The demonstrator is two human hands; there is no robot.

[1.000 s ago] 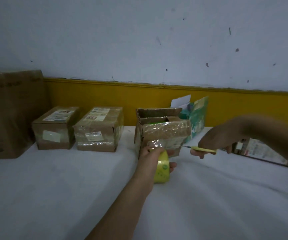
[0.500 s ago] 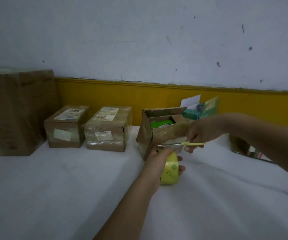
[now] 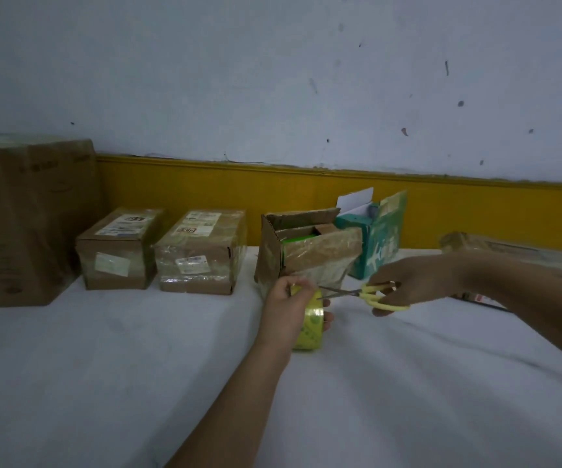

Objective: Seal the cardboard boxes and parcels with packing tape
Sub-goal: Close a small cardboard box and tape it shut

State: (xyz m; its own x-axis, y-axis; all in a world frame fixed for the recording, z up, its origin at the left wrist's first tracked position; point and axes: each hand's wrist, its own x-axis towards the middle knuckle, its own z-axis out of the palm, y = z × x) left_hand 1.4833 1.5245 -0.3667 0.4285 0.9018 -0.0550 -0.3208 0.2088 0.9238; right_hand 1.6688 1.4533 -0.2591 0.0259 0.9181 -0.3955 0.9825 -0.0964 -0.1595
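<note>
The left hand (image 3: 286,304) is gripping the tape roll (image 3: 310,324). The right hand (image 3: 408,282) is holding yellow scissors (image 3: 367,293) beside the open box (image 3: 306,251).

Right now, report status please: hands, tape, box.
Left hand grips yellow tape roll. Right hand holds yellow scissors, blades at the roll. Brown box top open, not sealed. Nothing blocks the cut.

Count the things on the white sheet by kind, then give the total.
Brown cardboard boxes: 4
Green box: 1
Wrapped parcel, partly hidden: 1
Tape roll: 1
Scissors: 1
Total: 8
</note>
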